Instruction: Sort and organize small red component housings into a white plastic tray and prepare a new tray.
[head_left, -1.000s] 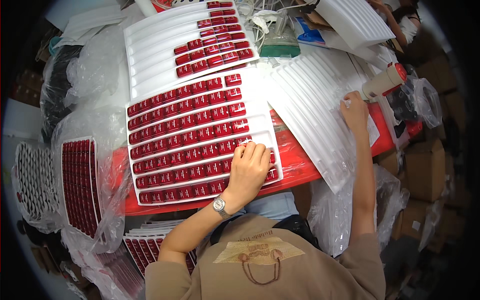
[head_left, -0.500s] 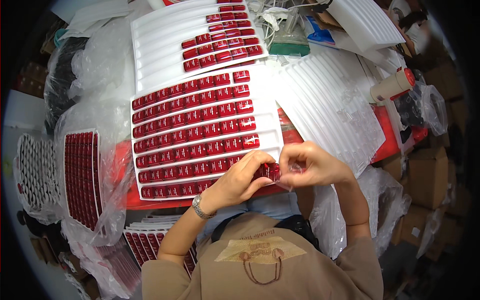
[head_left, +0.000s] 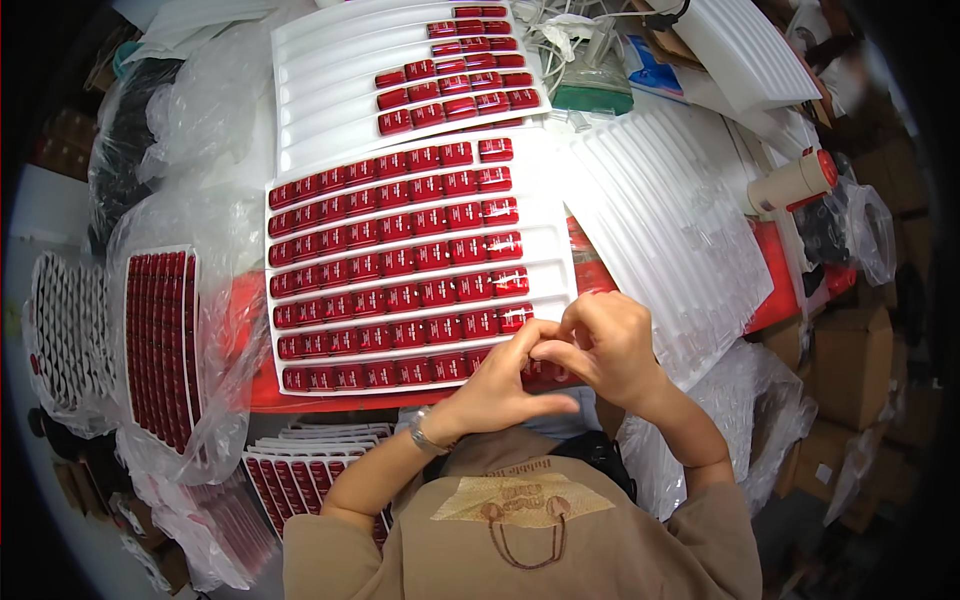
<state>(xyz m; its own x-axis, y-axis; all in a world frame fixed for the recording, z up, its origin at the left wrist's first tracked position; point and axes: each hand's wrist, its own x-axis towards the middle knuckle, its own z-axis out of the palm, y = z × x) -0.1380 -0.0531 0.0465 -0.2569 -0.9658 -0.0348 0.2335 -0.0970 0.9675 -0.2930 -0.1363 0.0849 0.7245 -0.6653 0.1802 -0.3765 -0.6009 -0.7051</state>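
Tray [head_left: 548, 246] holds rowed red pieces [head_left: 437, 292]; I cannot tell the grip of left hand [head_left: 497, 392] or right hand [head_left: 612, 347].

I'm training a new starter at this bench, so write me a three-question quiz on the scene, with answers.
1. Multiple choice: which wrist wears the watch? A, right; B, left; C, neither.
2. True or false: the back tray holds fewer red pieces than the front tray.
3. Fill the gap: the left hand and right hand are close together at the front tray's near ____ corner.

Key: 1, B. 2, true; much of the back tray's left side is bare. 3, right.
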